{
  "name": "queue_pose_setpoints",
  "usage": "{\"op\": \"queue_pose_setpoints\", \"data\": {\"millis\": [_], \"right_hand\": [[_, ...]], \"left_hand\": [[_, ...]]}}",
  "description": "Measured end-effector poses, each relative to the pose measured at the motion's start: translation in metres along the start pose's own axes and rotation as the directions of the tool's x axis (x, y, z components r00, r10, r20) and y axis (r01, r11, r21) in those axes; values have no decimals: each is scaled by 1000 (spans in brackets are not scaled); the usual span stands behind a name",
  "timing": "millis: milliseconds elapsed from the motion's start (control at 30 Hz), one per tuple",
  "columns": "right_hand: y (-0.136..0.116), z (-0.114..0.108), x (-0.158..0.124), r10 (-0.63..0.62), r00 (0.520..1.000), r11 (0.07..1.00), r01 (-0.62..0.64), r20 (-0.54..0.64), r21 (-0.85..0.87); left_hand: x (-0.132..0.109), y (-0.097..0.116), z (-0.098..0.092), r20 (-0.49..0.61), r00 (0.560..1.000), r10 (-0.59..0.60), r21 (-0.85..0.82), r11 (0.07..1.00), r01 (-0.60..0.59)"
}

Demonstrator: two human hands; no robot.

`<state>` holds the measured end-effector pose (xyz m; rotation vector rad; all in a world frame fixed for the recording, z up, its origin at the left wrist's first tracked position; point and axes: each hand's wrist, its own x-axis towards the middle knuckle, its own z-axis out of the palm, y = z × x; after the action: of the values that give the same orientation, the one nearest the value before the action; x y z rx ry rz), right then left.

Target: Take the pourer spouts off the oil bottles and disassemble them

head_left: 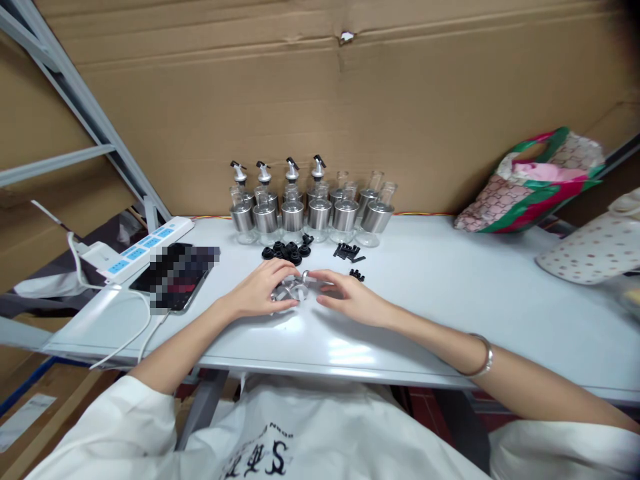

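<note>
A small heap of shiny silver spout parts lies on the table in front of me. My left hand curves around the heap's left side, thumb and fingers apart, partly hiding it. From the right, my right hand reaches to the heap with its fingers spread, the index fingertip at a silver piece. Just behind are black round stoppers in a cluster. To their right lie small black lever pieces and a little group of tiny black parts.
Glass bottles with steel bands stand in rows at the back; several carry silver pourers. At left are a power strip, a phone and white cables. A patterned bag and a dotted white item sit right.
</note>
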<state>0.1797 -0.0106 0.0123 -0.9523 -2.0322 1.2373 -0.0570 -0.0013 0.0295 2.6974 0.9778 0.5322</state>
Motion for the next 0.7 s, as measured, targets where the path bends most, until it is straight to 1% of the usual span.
{"op": "queue_pose_setpoints", "data": {"millis": [133,200,267,333,400,533,600,700], "right_hand": [[-1,-2,0,-41,998,999,40,47,6],[0,-3,0,-43,998,998,41,45,45],[2,-5,1,-19,999,998,18,28,66],[2,-6,2,17,1000,998,-18,13,54],[1,-7,2,28,1000,999,-28,7,27],[0,-6,2,-16,999,1000,16,30,4],[1,-5,3,1,1000,1000,-1,-3,-3],[3,-5,3,49,996,999,-50,-73,-1]], "left_hand": [[0,0,0,0,1000,-8,10,1000,8],[0,1,0,6,1000,-16,19,1000,16],[0,1,0,8,1000,-15,24,1000,15],[0,0,1,8,1000,-19,22,1000,19],[0,-1,2,1,1000,-31,14,999,31],[-1,-3,3,-2,999,-42,2,999,42],[-2,-3,2,-10,999,-50,-8,999,50],[-3,-3,1,-73,994,-77,-36,997,75]]}}
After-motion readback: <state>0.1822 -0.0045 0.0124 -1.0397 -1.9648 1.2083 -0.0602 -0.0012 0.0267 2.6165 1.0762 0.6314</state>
